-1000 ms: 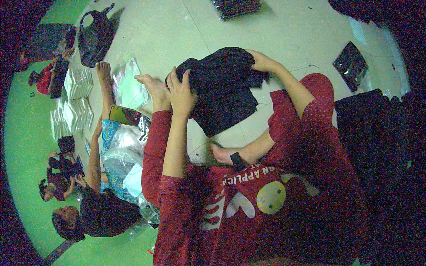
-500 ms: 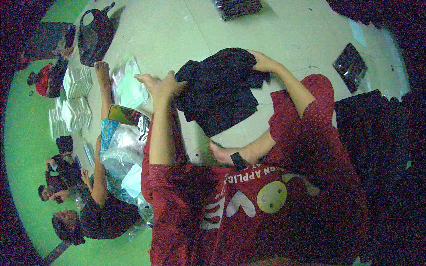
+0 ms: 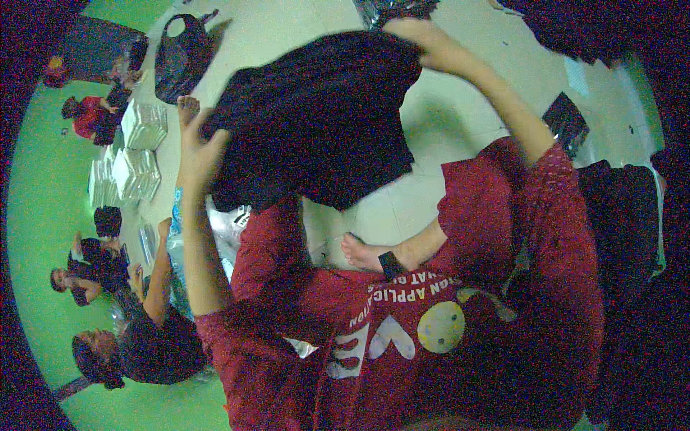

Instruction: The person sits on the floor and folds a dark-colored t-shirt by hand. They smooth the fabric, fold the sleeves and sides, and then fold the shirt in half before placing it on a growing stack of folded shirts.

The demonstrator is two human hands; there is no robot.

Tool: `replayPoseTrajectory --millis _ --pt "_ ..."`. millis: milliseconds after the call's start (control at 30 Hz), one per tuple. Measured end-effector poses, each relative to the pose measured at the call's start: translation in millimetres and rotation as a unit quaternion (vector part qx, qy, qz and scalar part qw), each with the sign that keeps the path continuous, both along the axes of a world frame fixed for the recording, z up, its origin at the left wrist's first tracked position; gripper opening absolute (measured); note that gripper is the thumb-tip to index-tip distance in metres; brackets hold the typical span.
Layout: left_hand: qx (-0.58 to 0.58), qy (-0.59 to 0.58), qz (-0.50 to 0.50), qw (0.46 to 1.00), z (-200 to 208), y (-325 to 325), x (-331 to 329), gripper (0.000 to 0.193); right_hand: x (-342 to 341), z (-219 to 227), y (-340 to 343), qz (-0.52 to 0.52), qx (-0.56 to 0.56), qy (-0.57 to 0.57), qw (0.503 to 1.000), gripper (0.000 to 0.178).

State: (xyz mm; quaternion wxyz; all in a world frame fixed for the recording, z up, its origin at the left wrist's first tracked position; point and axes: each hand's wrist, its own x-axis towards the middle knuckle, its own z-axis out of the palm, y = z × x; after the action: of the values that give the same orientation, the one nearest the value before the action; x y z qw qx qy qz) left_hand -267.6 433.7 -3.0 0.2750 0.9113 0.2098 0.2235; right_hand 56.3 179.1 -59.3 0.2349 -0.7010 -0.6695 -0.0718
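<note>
Garment [image 3: 316, 122], one, black, soft, creased, hung at both hands above pale floor [image 3: 388, 212] in head view. Right hand [image 3: 431, 49] gripped its upper right edge. Left hand [image 3: 200, 149] blurred at left edge, couldn't tell if it pinched cloth. Red shirt [image 3: 517, 359] carried white lettering, one yellow smiley [image 3: 441, 327]. One black bag [image 3: 180, 82], one glossy black pack [image 3: 566, 122], several white stacks [image 3: 144, 126].
</note>
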Motion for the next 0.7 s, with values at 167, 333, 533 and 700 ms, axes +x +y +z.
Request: replayPoseTrajectory --millis 167,333,533,700 --pt "-0.078 -0.034 -0.014 0.996 88.3 -34.6 -35.1 0.046 -15.7 111.7 -49.3 0.107 0.052 0.054 0.991 0.043" --pt "-0.023 -0.021 -0.057 0.998 134.0 -41.4 -61.1 0.053 -50.0 160.3 -69.1 0.122 0.051 0.072 0.989 0.052" --pt "-0.137 -0.101 -0.078 0.982 155.3 -29.2 -90.8 0.055 -60.4 182.7 -81.6 0.06 -0.023 0.243 0.968 0.063" --pt "-0.138 0.029 -0.026 0.99 110.5 6.5 -66.8 0.047 -49.8 134.3 -40.8 -0.066 -0.133 0.111 0.983 0.063"
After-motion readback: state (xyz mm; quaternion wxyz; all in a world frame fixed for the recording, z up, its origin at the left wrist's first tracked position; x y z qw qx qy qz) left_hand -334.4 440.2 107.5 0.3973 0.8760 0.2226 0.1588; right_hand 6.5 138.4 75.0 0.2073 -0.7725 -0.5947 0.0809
